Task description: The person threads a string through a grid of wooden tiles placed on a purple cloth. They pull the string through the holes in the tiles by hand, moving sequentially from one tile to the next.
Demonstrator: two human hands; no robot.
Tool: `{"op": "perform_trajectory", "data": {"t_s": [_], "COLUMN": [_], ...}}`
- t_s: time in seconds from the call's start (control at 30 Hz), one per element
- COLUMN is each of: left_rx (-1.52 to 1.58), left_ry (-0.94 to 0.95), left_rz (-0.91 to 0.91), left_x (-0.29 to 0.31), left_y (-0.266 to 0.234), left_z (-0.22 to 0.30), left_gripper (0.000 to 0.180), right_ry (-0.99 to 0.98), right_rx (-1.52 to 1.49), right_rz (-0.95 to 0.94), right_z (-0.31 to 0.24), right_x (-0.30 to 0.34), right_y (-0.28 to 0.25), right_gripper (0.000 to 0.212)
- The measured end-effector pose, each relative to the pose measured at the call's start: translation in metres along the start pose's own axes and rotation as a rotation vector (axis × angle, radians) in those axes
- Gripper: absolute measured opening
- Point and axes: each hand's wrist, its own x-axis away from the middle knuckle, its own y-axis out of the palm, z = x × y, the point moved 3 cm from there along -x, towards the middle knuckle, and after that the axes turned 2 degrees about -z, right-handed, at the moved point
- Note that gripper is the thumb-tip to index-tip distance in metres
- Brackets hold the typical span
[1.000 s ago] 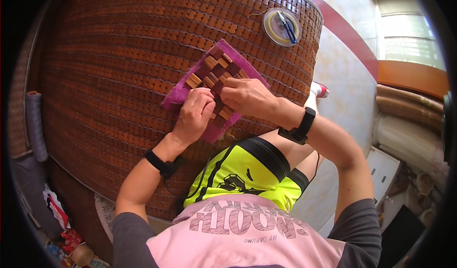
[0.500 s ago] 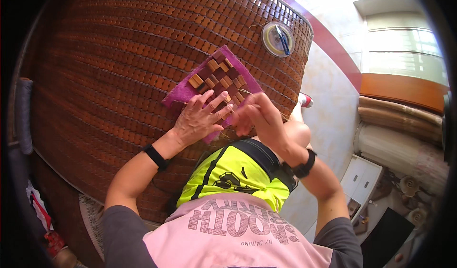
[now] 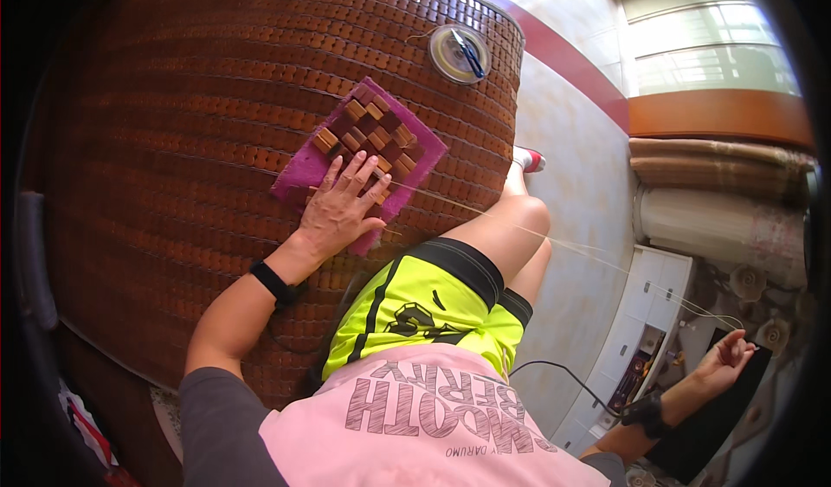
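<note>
A person's left hand [image 3: 342, 203] lies palm down with fingers spread, gripping nothing, pressed over the lower part of a checkered panel of light and dark wooden blocks [image 3: 357, 134], which rests on a purple cloth [image 3: 297, 175] atop a brown tiled mat [image 3: 173, 132]. The right hand [image 3: 729, 361], extended well out to the person's right, has its fingers drawn together, pinching a pale thread [image 3: 537, 233] near the fingertips; the strand runs back across the thigh to the blocks beside the left hand. Near the mat's far edge, a blue-handled tool [image 3: 468, 56] lies across a round, clear container [image 3: 440, 61], well apart from both hands.
</note>
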Motion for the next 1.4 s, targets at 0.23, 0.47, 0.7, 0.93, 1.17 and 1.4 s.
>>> {"op": "perform_trajectory", "data": {"t_s": [0.23,0.47,0.7,0.93,1.17,1.4], "left_rx": [-0.060,-0.021,0.022,1.553,1.782,1.756], "left_ry": [0.006,0.048,0.045,-1.228,-1.338,-1.486], "left_rz": [-0.003,0.046,0.127,0.149,0.374,0.531], "left_x": [0.003,0.002,0.038,0.070,0.060,0.058], "left_y": [0.007,-0.001,-0.041,-0.043,-0.043,-0.031], "left_z": [-0.006,-0.005,0.008,0.024,0.021,0.030], "left_gripper": [0.078,0.072,0.044,0.035,0.042,0.041], "right_ry": [-0.088,0.047,0.330,-0.030,0.118,0.058], "right_rx": [0.207,0.338,0.690,0.517,0.302,0.397], "right_rz": [0.135,-0.053,-1.061,-1.771,-1.737,-1.756], "right_z": [-0.054,0.119,0.358,0.448,0.486,0.492], "right_x": [-0.042,-0.041,0.095,0.191,0.215,0.221], "right_y": [-0.126,-0.077,0.157,0.262,0.261,0.253], "right_gripper": [0.020,0.031,0.020,0.008,0.006,0.008]}}
